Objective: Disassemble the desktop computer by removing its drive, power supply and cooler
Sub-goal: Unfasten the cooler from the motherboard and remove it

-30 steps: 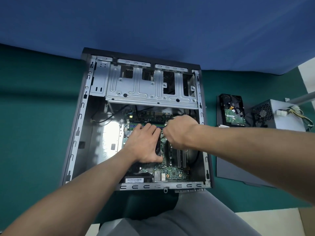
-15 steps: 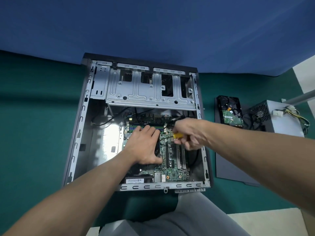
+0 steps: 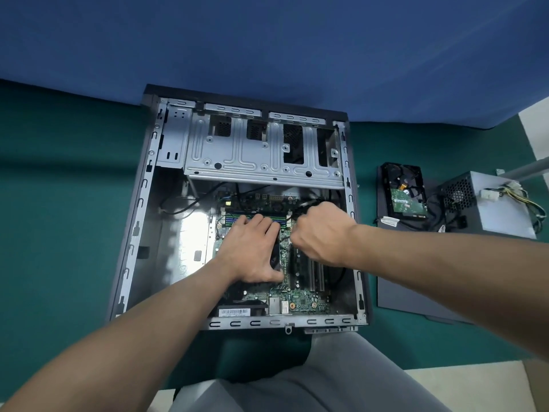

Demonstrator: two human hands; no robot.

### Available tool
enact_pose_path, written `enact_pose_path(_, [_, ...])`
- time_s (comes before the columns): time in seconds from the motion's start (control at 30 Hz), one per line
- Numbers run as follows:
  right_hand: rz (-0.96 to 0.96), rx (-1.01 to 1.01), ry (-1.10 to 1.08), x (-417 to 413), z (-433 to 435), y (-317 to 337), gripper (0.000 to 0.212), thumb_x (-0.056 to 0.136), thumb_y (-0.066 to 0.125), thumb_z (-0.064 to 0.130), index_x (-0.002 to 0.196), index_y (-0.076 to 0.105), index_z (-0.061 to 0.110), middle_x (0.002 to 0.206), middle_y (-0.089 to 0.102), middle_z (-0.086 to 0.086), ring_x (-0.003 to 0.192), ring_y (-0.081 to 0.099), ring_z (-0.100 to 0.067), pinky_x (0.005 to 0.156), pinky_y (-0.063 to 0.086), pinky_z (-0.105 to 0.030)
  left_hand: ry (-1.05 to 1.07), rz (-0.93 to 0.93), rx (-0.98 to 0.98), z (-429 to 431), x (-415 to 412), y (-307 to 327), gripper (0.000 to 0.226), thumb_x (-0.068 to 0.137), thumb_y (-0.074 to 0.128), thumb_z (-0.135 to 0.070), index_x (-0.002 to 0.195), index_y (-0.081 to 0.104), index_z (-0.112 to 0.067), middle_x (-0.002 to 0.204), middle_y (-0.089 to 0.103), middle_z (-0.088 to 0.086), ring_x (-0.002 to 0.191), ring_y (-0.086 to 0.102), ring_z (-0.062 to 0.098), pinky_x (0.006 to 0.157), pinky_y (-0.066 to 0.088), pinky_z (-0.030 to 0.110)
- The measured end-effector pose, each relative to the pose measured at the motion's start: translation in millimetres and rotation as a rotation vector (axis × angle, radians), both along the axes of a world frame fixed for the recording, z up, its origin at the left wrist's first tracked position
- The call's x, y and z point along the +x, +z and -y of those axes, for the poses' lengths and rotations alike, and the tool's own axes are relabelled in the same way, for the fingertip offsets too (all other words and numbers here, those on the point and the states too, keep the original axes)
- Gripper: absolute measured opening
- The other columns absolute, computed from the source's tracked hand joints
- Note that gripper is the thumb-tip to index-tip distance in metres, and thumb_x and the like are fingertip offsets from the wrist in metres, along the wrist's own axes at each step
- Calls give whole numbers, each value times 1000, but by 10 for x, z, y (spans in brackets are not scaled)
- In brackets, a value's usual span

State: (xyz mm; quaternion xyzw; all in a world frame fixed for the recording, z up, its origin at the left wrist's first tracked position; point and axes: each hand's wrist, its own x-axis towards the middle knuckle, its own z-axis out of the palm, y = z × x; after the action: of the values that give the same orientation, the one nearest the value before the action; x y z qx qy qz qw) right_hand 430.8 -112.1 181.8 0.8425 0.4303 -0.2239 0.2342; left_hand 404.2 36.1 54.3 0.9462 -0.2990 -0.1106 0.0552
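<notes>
from the head camera we look down into the open case (image 3: pixel 139 221), which lies flat near the middle of the green desk (image 3: pixel 59 203), its drive cage (image 3: pixel 261 156) at the far edge. the drive (image 3: pixel 405 191) and the power supply (image 3: pixel 502 209) already lie outside, toward the desk's right edge. the drive rests on the far end of a grey side panel (image 3: pixel 401 292) and the supply sits just beside it. so we judge the cooler is the part left to free.

the cooler (image 3: pixel 275 258) sits on the motherboard (image 3: pixel 303 301) in the case's near right half, and only a dark sliver of it shows. our left hand (image 3: pixel 252 251) lies on top of it, fingers straight and pointing toward the memory sticks (image 3: pixel 234 220), thumb along the near side. it presses and clasps nothing.

our right hand (image 3: pixel 320 233) is just to the right of the cooler, almost touching the left fingers. it is curled into a tight fist around something mostly hidden. a thin dark shaft (image 3: pixel 285 238) pokes out leftward toward the cooler's far right corner. we take it for a tool, though we cannot tell its tip. the left hand is the nearer one for any lift.
</notes>
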Motion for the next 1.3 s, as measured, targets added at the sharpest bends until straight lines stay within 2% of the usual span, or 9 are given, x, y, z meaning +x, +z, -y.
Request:
enact_pose_path(0.1, [-19,86,-32,-8,-83,-16,36,92,47,16,60,31,13,67,52,-4,59,45,-24,53,37,-30,1,-6,11,-4,-2,0,90,61,39,-84,114,48,-13,110,54,5,102,47,24,89,37,42])
enact_pose_path(0.3, [-623,447,-1747,211,-14,6,16,95,47,15,85,54,4,58,56,-5,29,41,-9,31,27,-14,0,-15,18,-12,-1,-2,92,60,37,-85,117,46,-13,113,54,5,103,47,23,90,37,43])
enact_pose_path(0.37, [-839,300,-1931,203,30,-13,27,102,37,19,90,54,1,48,47,-1,29,28,-6,31,24,-15,1,-21,17,-13,2,-8,93,60,37,-85,118,45,-13,114,53,6,104,46,24,92,37,43])
enact_pose_path(0.47, [-709,209,-1764,196,-78,-32,19,100,36,12,103,53,5,58,49,-4,41,30,-9,33,26,-16,0,-17,13,-14,-1,-12,90,61,38,-84,116,46,-13,112,53,6,102,46,23,90,38,43])
enact_pose_path(0.63, [-273,104,-894,203,-241,58,22,88,45,8,66,44,11,77,53,-7,72,53,-24,62,45,-28,2,-2,3,-5,5,-19,86,61,39,-81,111,48,-12,107,55,6,98,46,23,87,38,42])
enact_pose_path(0.83, [-25,-81,160,96,-416,112,16,99,44,19,98,59,15,70,49,-1,69,50,-24,56,39,-32,19,-89,15,12,3,-17,94,63,40,-82,130,50,-16,124,55,6,117,46,23,102,32,46])
enact_pose_path(1.0, [-273,242,-758,265,-398,110,20,84,55,13,66,49,8,60,48,-3,58,51,-23,48,37,-25,6,-27,13,-2,-4,-3,89,62,39,-81,114,55,-10,111,57,7,103,48,24,90,38,43])
enact_pose_path(1.1, [-610,238,-1548,383,-278,91,16,97,42,17,89,50,6,58,49,-3,40,35,-10,34,27,-16,2,-9,-5,-11,2,-6,89,60,39,-82,111,51,-11,107,56,7,97,47,23,87,39,42])
enact_pose_path(1.3, [-425,101,-996,342,-293,110,20,93,41,6,75,49,4,70,48,-3,52,42,-11,38,35,-19,-4,-7,-15,-14,5,-25,89,60,39,-83,112,50,-11,105,56,6,96,48,23,86,39,42])
